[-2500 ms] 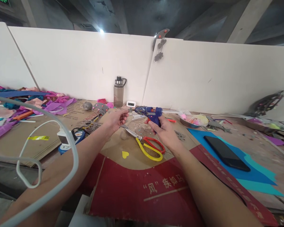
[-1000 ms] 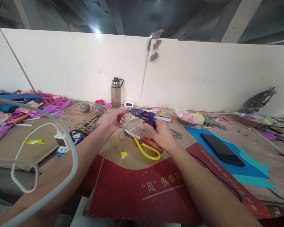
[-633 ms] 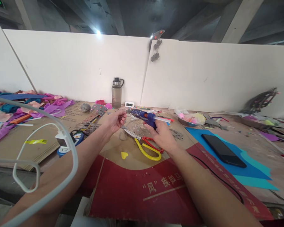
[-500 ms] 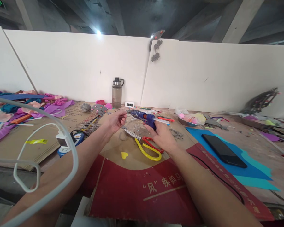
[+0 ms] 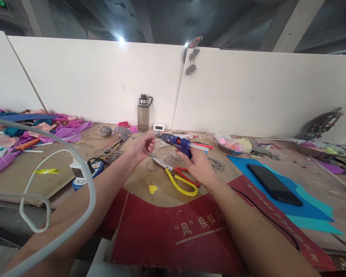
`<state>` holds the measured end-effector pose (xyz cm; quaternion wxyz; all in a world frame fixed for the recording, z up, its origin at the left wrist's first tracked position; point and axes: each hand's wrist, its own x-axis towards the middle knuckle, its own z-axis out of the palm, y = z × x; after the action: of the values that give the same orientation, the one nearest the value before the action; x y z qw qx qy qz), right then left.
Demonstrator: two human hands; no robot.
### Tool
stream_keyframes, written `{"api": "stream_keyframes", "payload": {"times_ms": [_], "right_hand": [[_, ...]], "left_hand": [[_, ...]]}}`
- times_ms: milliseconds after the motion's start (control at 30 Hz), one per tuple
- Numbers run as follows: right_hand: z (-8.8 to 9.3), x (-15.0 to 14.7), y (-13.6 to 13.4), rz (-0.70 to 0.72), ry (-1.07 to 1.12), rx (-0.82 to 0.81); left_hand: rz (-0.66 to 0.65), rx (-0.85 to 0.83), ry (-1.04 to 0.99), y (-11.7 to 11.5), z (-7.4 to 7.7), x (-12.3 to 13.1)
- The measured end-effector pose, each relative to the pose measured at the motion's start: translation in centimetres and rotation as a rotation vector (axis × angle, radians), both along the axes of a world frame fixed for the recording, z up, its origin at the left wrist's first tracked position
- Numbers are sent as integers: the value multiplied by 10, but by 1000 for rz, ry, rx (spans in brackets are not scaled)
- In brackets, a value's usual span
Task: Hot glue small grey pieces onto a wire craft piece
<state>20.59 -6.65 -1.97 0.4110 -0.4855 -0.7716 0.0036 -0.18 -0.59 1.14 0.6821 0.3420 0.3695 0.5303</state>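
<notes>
My right hand (image 5: 198, 163) is wrapped round a blue glue gun (image 5: 175, 141), which has a pale glue stick at its back end and its nozzle turned left. Close to that nozzle, my left hand (image 5: 144, 147) is closed in a pinch; whatever sits between its fingertips is too small to make out. Below both hands, scissors (image 5: 181, 182) with one yellow and one red handle lie on the cardboard (image 5: 138, 198). A small yellow heart (image 5: 152, 189) lies to the left of the scissors.
A phone (image 5: 273, 184) rests on blue sheets at right. The bottle (image 5: 143, 115) and a small digital clock (image 5: 158, 127) stand by the white partition. A white cable (image 5: 93, 196) loops across the left foreground near a power strip (image 5: 89, 175). Colourful scraps (image 5: 46, 127) lie far left.
The view has shifted very slightly. Both hands and the glue gun keep almost the same place relative to each other.
</notes>
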Motion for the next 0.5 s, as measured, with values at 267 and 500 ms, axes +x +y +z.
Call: {"api": "stream_keyframes", "payload": {"times_ms": [267,500], "right_hand": [[1,0,0,14,35,-6],[1,-1,0,23,25,9]], "left_hand": [[23,2,11,-1,1,1],[15,4,21,-2,3,2]]}}
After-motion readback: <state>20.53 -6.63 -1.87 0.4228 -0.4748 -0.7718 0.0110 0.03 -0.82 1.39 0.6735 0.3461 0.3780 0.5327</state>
